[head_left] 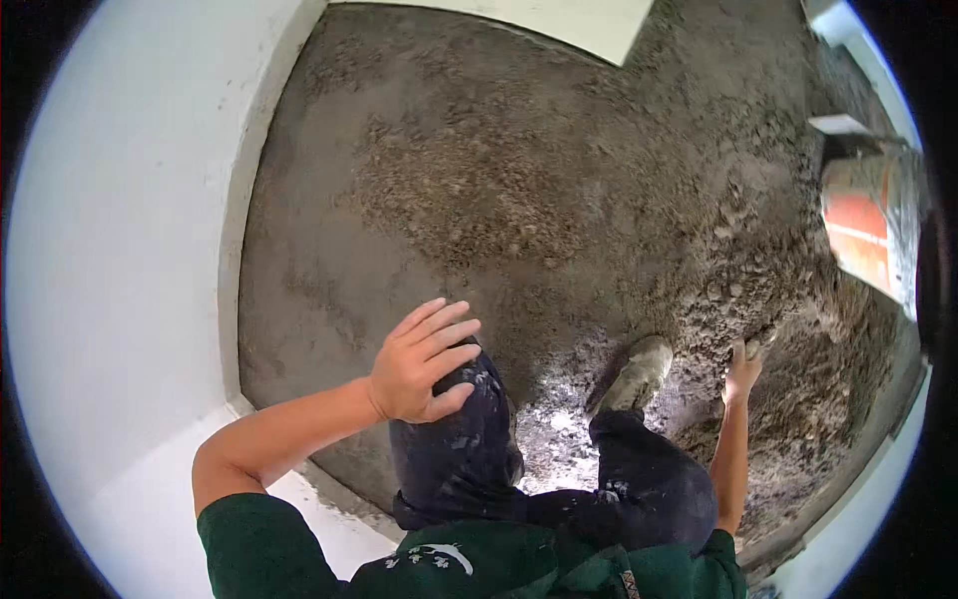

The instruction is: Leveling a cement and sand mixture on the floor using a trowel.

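Observation:
My left hand (427,361) is open over my bent left knee, its fingers stretched out and nothing in them. Low on the right, my right hand (742,371) is closed beside loose, crumbly mortar (738,285). What it grips is too small and mud-coloured to make out. The mortar lies in a rough heap on that side and spreads into a flatter grey-brown bed (329,220) on the left. My dusty right shoe (642,367) stands in the mix between my hands.
A white wall (130,220) runs along the left. At the top, a pale flat slab (589,25) reaches over the bed. On the right stands a splattered bucket with an orange-red patch (858,225). Bright light falls on the ground (559,429) between my legs.

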The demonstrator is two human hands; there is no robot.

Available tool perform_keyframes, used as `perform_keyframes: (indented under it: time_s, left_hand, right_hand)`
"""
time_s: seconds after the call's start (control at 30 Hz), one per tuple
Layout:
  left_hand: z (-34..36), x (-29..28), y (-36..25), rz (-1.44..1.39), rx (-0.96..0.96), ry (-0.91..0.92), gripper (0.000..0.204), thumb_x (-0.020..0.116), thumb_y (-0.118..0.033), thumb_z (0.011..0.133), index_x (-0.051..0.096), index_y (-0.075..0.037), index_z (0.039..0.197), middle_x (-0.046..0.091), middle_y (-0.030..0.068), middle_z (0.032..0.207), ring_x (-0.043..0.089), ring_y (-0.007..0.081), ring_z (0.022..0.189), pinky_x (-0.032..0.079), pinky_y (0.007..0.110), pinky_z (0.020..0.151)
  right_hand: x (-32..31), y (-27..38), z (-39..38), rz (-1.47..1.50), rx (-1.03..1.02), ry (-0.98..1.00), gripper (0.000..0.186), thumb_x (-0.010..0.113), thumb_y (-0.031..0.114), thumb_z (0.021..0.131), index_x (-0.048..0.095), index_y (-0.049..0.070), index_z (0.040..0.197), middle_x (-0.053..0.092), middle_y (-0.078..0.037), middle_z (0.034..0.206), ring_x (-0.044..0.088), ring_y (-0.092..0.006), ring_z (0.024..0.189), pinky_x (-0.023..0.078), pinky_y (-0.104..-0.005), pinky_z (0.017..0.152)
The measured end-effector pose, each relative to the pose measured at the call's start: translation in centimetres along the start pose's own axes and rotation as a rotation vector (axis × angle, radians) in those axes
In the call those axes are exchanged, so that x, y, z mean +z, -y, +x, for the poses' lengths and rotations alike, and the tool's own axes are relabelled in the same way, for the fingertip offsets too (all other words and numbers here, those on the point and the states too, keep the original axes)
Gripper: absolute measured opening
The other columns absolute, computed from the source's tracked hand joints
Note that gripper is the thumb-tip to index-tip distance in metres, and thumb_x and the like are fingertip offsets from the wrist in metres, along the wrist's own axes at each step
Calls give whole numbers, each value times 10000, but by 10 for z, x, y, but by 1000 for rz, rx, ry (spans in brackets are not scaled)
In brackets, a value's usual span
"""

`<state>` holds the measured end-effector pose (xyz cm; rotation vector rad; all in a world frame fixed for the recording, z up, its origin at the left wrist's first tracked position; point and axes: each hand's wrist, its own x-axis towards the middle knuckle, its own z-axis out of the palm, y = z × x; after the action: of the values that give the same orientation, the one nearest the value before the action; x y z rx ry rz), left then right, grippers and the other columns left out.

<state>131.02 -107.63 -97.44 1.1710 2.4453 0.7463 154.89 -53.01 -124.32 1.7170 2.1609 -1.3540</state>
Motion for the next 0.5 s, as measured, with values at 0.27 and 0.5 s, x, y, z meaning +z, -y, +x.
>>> perform_keyframes:
  time_s: [0.27, 0.5]
  left_hand:
    - [-38, 7, -8, -49, -61, -189, 375, 702, -266, 799, 685, -53, 1107, 653, 157, 1282, 561, 390, 1292, 375, 556, 1133]
    - [-51, 0, 9, 4, -67, -203, 335, 702, -271, 802, 688, -34, 1038, 652, 163, 1270, 547, 374, 1305, 366, 529, 1153]
  right_hand:
    - [145, 130, -50, -295, -673, 122, 352, 702, 245, 917, 686, 2, 1171, 693, -200, 1095, 645, -324, 1089, 515, -414, 954]
    - [262, 245, -166, -468, -864, 443, 504, 733, 334, 902, 617, -27, 1236, 710, -245, 1079, 668, -428, 1067, 521, -462, 929]
